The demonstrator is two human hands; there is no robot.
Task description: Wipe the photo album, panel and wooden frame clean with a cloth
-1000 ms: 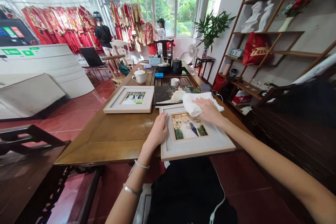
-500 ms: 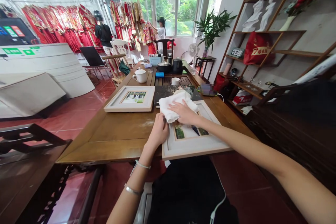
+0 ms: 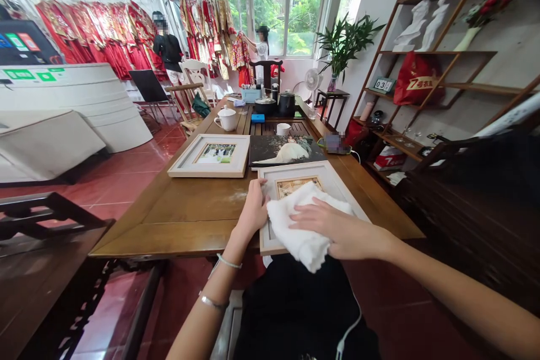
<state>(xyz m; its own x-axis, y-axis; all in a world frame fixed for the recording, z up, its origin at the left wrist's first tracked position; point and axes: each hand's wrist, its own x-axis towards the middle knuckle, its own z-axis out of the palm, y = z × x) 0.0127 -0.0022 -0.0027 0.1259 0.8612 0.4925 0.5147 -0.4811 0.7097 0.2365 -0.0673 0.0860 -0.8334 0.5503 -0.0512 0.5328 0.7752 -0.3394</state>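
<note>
A light wooden picture frame (image 3: pixel 343 191) lies flat at the near edge of the brown table, with part of its photo showing. My left hand (image 3: pixel 254 206) grips the frame's left side, thumb on top and the other fingers partly hidden. Under my right hand (image 3: pixel 327 224) is a white cloth (image 3: pixel 297 242), pressed onto the frame's near half and drooping over its front edge. A second picture frame (image 3: pixel 185 167) rests to the left. Just beyond the near frame lies a dark photo panel (image 3: pixel 265 149) showing a figure in a white gown.
On the table (image 3: pixel 181 225) stand a white lidded mug (image 3: pixel 226 119), a small white cup (image 3: pixel 283 129), a blue box (image 3: pixel 257 118) and a dark kettle (image 3: pixel 287 104). A phone with a cable lies right. Shelves (image 3: pixel 439 52) rise at right. Two people stand near racks of red garments.
My right hand has drawn the cloth from the frame's far left corner toward me and to the right, uncovering the dark panel. My left hand stays on the frame's left side.
</note>
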